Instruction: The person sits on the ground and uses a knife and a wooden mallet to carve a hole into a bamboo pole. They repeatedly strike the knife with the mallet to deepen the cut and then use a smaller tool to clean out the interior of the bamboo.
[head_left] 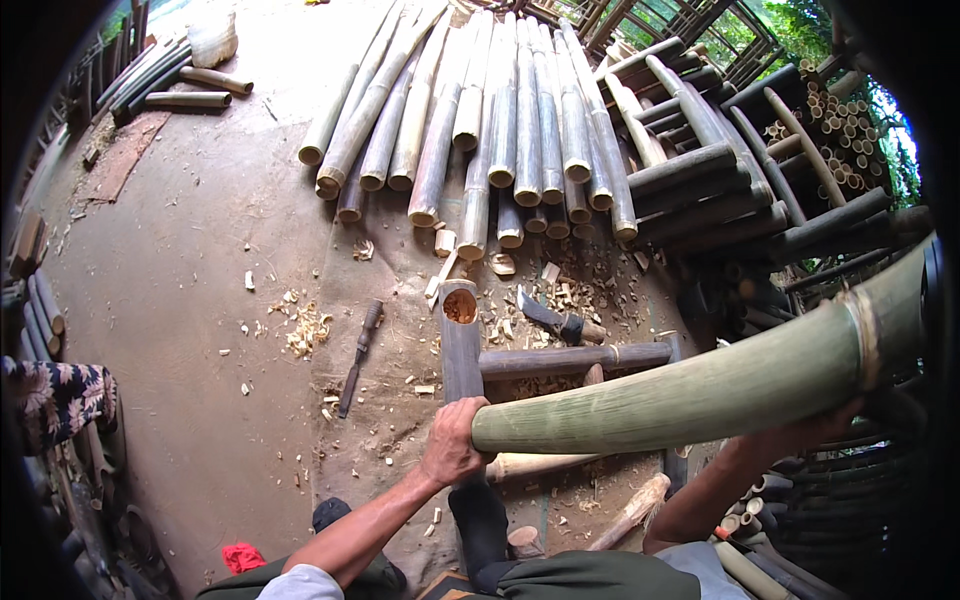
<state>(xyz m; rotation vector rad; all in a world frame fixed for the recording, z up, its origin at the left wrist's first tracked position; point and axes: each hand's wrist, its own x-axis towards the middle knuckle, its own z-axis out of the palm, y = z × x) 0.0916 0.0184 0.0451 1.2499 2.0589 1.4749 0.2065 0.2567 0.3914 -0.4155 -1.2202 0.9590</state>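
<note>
I hold a thick green bamboo pole (pixel 700 385) lying across the picture from the right edge to the middle. My left hand (pixel 455 440) grips its cut end. My right hand (pixel 800 432) supports it from underneath further right, mostly hidden by the pole. Just under the pole's end stands a dark bamboo frame with an upright hollow post (pixel 460 335) and a crossbar (pixel 575 358). My legs and dark shoes show below the pole.
A stack of pale cut bamboo poles (pixel 500 120) lies ahead on the dirt floor. Dark bamboo frames (pixel 720 170) are piled at right. A chopping knife (pixel 550 318), a chisel (pixel 360 355) and wood chips (pixel 305 330) lie on the ground. Short bamboo tubes (pixel 835 135) are bundled far right.
</note>
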